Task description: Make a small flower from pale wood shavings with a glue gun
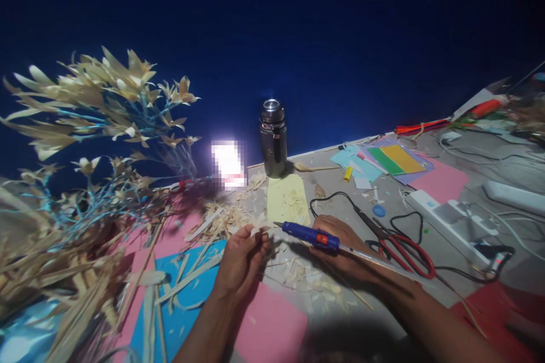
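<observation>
My right hand (340,238) is wrapped round a blue hot glue gun (306,235) with an orange switch. A long clear glue stick trails from its back end, over my forearm. The metal nozzle points left, close to the fingertips of my left hand (247,249). Those fingers are pinched on a small pale piece of dried husk (259,231); its exact shape is hard to make out. Behind the nozzle lies a pale yellow board (287,198) with smears on it. A dark metal flask (273,139) stands upright at the board's far end.
Dried-husk flowers on blue stems (114,108) rise at left. Husk scraps (221,215) litter blue (187,278) and pink sheets (272,323). Red-handled scissors (404,252), a cable and a white power strip (451,229) lie right. A bright blurred screen (229,164) stands behind.
</observation>
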Available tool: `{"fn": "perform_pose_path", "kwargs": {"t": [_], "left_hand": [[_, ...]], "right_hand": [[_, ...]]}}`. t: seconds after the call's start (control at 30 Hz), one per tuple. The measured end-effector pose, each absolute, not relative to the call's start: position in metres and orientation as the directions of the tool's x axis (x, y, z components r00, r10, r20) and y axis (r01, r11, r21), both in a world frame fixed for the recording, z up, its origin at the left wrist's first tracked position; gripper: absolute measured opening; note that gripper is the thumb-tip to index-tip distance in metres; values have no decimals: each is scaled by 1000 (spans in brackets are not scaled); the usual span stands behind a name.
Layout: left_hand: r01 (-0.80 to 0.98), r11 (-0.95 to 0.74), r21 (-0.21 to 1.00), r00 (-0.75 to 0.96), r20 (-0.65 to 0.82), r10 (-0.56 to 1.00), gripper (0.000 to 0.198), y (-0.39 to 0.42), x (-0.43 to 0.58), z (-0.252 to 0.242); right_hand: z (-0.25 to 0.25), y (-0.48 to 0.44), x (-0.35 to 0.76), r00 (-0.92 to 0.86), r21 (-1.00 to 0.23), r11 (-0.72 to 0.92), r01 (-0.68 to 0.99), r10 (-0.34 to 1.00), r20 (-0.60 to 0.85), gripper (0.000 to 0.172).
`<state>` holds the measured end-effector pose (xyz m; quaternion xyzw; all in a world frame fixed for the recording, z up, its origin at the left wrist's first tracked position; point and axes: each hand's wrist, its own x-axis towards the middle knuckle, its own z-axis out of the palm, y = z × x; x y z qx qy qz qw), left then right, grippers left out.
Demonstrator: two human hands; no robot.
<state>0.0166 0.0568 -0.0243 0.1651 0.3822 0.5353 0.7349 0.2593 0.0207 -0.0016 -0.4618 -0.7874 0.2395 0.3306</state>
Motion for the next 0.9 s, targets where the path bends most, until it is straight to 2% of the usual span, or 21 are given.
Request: {"fn": "perform_pose_path", "kwargs": {"t": [0.13, 0.23, 0.43, 0.63, 0.77, 0.9], "left_hand": [[-664, 365, 653, 127, -382, 915, 33, 56, 17, -26], [-664, 363, 653, 126, -381, 916, 36, 55, 18, -26], [-673, 356, 648, 117, -381, 917, 40, 54, 18, -24], [-696, 347, 628, 118, -377, 919, 39, 51, 19, -21], [-710, 354, 609, 138, -373, 918, 35, 47, 23, -21], [-722, 356, 593, 151, -368, 918, 32, 43, 26, -22]], "right_hand": [[0, 20, 258, -365, -693, 485, 533, 871, 329, 7], [-2, 20, 256, -400, -654, 514, 556, 855, 331, 6], [-26, 28, 262, -380, -465, 481, 743, 875, 299, 17], [-37, 41, 268, -327, -207, 344, 916, 938, 112, 7], [-33, 47, 270, -350, -147, 349, 926, 937, 15, 14], [-16, 39, 270, -427, -173, 422, 890, 904, 9, 33]]}}
